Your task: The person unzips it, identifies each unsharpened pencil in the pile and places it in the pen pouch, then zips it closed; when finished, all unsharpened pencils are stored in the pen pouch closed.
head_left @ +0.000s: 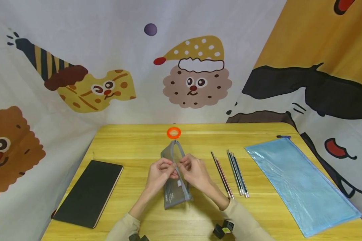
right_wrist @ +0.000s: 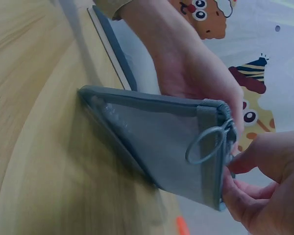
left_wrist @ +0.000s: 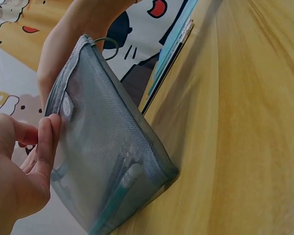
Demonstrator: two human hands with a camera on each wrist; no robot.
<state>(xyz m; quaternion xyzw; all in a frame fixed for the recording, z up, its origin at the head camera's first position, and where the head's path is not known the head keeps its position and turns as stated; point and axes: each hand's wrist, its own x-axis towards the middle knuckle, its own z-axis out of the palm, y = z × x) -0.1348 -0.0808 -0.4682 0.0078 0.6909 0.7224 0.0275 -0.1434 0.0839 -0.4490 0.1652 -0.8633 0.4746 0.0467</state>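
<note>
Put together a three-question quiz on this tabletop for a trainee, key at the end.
1. What do the left grip and the right grip both hold?
2. True or false: the blue folder lies to the right of the pencils.
3. Which lies nearest the far edge of the table?
A) black notebook
B) orange ring
C) pencils

Key: 1. the grey mesh pouch; 2. true; 3. B.

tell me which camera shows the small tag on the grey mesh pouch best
The left wrist view: the tag appears largest there, its round mark visible. The head view shows a small pale patch; the right wrist view doesn't show it.
</note>
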